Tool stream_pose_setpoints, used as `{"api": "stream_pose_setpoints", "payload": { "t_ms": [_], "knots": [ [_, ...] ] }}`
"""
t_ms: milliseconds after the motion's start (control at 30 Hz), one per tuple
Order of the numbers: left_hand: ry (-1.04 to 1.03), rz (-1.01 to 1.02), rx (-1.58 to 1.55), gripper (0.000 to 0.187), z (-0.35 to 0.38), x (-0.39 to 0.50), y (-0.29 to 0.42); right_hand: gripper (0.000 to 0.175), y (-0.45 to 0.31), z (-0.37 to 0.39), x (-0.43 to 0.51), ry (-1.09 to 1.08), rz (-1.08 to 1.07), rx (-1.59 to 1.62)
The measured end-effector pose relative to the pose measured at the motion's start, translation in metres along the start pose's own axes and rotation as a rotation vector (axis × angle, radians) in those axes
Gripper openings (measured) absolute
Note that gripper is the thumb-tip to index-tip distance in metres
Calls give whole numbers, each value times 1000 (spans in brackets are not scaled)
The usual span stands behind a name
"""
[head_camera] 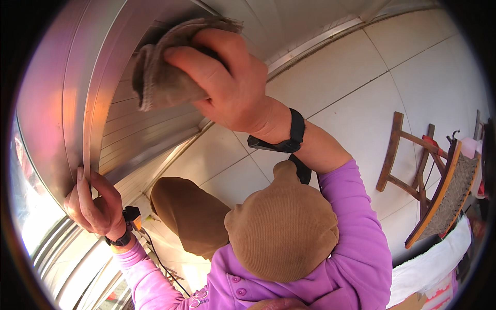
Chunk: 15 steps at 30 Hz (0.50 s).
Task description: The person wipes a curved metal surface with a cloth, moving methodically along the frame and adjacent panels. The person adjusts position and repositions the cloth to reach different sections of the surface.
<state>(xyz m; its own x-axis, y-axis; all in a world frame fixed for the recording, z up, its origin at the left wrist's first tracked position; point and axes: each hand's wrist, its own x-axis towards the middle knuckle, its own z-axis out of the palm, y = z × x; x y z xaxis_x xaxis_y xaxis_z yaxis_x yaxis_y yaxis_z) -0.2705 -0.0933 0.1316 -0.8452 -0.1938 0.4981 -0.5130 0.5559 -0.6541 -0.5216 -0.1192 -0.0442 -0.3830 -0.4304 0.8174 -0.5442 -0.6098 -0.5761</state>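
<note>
My right hand [232, 81] grips a folded grey-brown cloth [166, 77] at the upper middle, near a ribbed metallic panel [128, 112]. A black strap circles that wrist. At the lower left, my left hand [95, 201] has its fingertips on the raised edge of a shiny metal frame [91, 131]; whether they pinch it is hard to tell. A small black device [132, 217] with a cable is strapped on the left wrist. The cloth hides the part of the panel behind it.
A folding wooden stool [438, 186] with a woven seat stands on the tiled floor [333, 128] at the right. White fabric [430, 263] lies below it. My knees in brown corduroy [286, 232] are beneath my arms. Bright glass [31, 193] borders the far left.
</note>
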Motion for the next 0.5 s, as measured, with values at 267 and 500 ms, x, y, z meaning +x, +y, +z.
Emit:
{"api": "stream_pose_setpoints", "payload": {
  "t_ms": [267, 500],
  "knots": [
    [10, 1, -27, 29, 1, 2, 0, 34, 7, 10, -44, -132, -155, -50],
    [18, 17, -12, 30, 2, 3, -1, 35, 53, -15, -131, -487, -26, -192]
  ]
}}
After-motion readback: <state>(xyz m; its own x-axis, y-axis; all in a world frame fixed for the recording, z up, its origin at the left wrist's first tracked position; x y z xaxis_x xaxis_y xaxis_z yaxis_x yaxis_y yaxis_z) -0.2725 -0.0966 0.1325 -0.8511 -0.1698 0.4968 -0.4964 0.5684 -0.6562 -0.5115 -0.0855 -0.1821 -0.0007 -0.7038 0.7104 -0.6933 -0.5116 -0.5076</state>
